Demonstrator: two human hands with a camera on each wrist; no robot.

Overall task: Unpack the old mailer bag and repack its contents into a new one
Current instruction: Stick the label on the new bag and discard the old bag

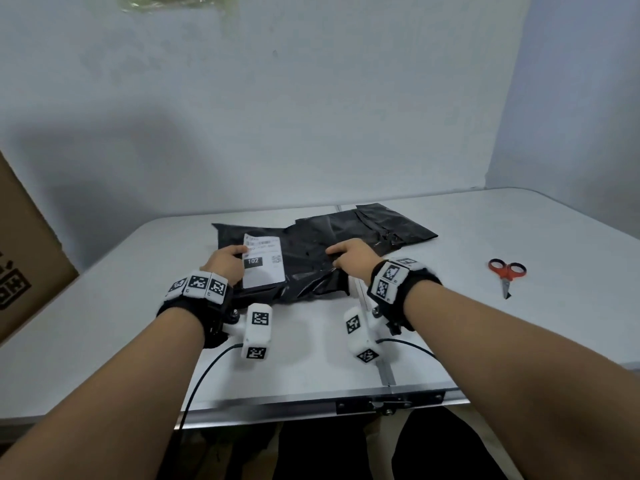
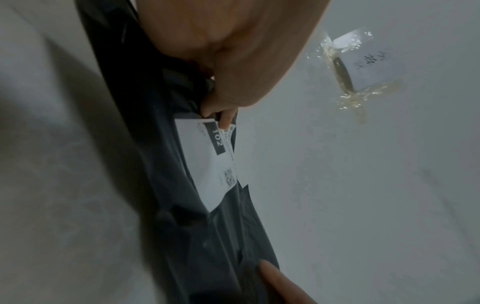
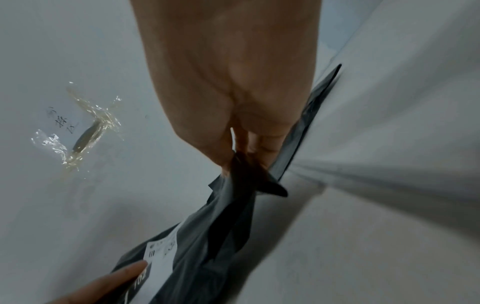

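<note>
A crumpled black mailer bag [image 1: 304, 268] with a white shipping label [image 1: 263, 265] marked 102 lies mid-table. My left hand [image 1: 227, 263] grips its left edge beside the label [image 2: 213, 164], thumb over the label's corner. My right hand [image 1: 349, 259] pinches a fold of the black bag [image 3: 233, 207] near its middle and holds it a little raised. A second, flat black mailer bag [image 1: 381, 226] lies behind and to the right, partly under the first. What is inside the labelled bag is hidden.
Red-handled scissors [image 1: 507, 273] lie on the table [image 1: 519, 230] at the right. A cardboard box [image 1: 24, 251] stands at the left edge. A taped paper note [image 2: 363, 61] is stuck on the wall behind. The table's front edge has a metal latch [image 1: 388, 405].
</note>
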